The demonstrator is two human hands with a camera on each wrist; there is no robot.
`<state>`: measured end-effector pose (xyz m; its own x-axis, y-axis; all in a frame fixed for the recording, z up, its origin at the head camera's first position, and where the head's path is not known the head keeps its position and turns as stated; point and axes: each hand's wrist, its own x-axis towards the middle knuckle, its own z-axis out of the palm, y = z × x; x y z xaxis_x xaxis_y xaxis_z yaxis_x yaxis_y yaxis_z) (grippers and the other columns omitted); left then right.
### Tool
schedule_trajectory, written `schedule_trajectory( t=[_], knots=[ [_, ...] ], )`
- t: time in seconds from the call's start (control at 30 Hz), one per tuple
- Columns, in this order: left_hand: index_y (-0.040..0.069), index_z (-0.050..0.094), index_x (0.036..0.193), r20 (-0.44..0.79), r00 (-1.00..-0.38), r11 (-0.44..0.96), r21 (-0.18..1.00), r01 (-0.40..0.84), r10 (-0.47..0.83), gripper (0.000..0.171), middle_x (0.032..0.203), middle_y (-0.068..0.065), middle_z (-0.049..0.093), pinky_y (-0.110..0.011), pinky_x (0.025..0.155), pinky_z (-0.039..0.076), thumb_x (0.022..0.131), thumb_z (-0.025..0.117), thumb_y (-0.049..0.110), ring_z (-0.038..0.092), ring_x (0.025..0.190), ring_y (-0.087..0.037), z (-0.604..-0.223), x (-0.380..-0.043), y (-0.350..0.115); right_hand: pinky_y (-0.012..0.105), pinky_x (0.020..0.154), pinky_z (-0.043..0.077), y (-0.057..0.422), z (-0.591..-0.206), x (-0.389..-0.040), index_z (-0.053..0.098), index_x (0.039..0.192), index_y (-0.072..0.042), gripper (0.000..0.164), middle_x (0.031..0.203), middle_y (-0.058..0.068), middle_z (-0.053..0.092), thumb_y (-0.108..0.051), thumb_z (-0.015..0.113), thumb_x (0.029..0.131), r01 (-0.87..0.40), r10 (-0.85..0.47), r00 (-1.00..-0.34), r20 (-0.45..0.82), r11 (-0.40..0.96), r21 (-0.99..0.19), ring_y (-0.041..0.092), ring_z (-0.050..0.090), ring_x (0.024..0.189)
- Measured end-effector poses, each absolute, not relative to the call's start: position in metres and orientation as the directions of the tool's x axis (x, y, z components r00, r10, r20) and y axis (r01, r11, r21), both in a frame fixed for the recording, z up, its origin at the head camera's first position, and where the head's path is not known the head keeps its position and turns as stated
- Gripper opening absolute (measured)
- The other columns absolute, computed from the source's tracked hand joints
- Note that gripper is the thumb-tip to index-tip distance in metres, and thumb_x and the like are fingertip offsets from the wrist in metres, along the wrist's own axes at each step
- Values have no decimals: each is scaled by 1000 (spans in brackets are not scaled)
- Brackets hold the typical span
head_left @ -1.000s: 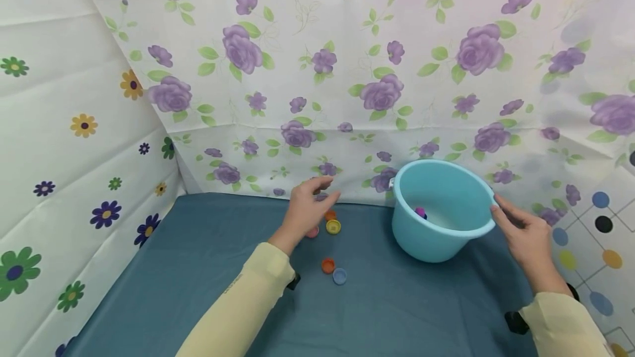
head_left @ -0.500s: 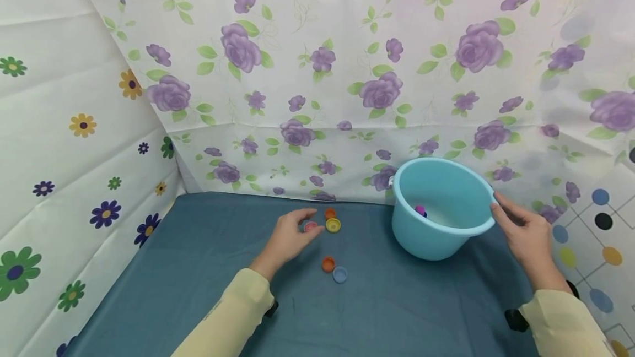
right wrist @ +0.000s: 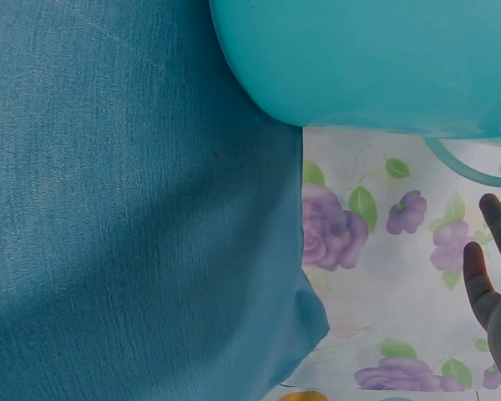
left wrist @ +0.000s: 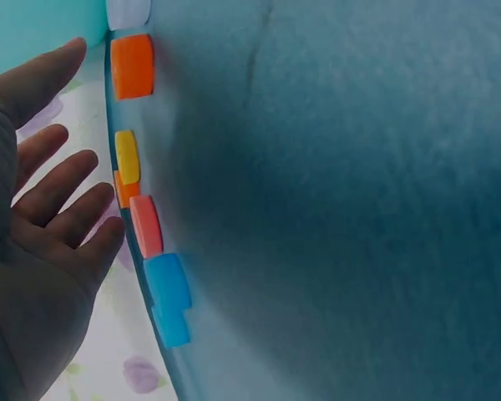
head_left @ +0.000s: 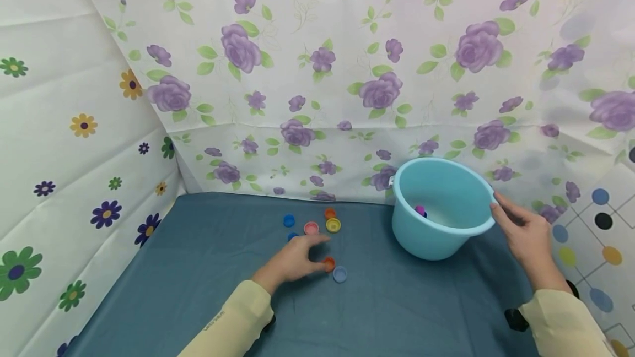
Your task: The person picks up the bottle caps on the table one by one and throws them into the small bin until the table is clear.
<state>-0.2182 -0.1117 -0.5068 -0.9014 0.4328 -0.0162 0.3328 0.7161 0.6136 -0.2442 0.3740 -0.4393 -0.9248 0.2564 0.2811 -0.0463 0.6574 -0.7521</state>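
My left hand reaches low over the cloth with its fingers spread apart. Its thumb tip is beside or just touching an orange bottle cap; contact is unclear. Next to that cap lies a pale blue cap. Farther back are a pink cap, a yellow cap, another orange cap and a blue cap. A second blue cap is partly covered by the hand. At the right, my right hand holds the rim of a light blue bucket between thumb and fingers.
Small purple and dark blue pieces lie inside the bucket. Dark blue cloth covers the work surface. A flowered sheet rises behind it, with other patterned sheets at left and right. The bucket's handle shows in the right wrist view.
My left hand has come back from near the rear sheet, past the pink cap, down to the nearer orange cap. The blue caps have come into sight. Right hand and bucket stay put.
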Motion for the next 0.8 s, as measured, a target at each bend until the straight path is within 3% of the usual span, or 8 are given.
schedule_trajectory(
  t=[0.17, 0.43, 0.8],
  knots=[
    [21, 51, 135, -23, -889, 720, 597, 354, 457, 66, 136, 7, 52, -39, 105, 41, 76, 76, 39, 45, 131, -13, -513, -219, -108, -1, 65, 42, 374, -440, -244, 56, 128, -36, 43, 128, -6, 58, -47, 60, 87, -51, 259, -922, 287, 653, -755, -26, 46, 89],
    [22, 55, 131, -54, -883, 727, 592, 348, 466, 61, 140, 4, 50, -43, 108, 37, 76, 77, 38, 31, 140, -20, -521, -220, -106, -1, 65, 42, 374, -441, -245, 56, 128, -36, 43, 127, -7, 59, -47, 60, 87, -57, 256, -922, 291, 653, -755, -26, 47, 89],
    [24, 64, 122, -60, -878, 732, 581, 356, 474, 48, 142, 0, 49, -44, 110, 34, 77, 76, 36, 29, 141, -21, -526, -222, -104, -1, 65, 41, 374, -440, -244, 57, 127, -37, 42, 127, -6, 59, -47, 60, 87, -57, 261, -918, 300, 661, -748, -26, 46, 88]
  ],
)
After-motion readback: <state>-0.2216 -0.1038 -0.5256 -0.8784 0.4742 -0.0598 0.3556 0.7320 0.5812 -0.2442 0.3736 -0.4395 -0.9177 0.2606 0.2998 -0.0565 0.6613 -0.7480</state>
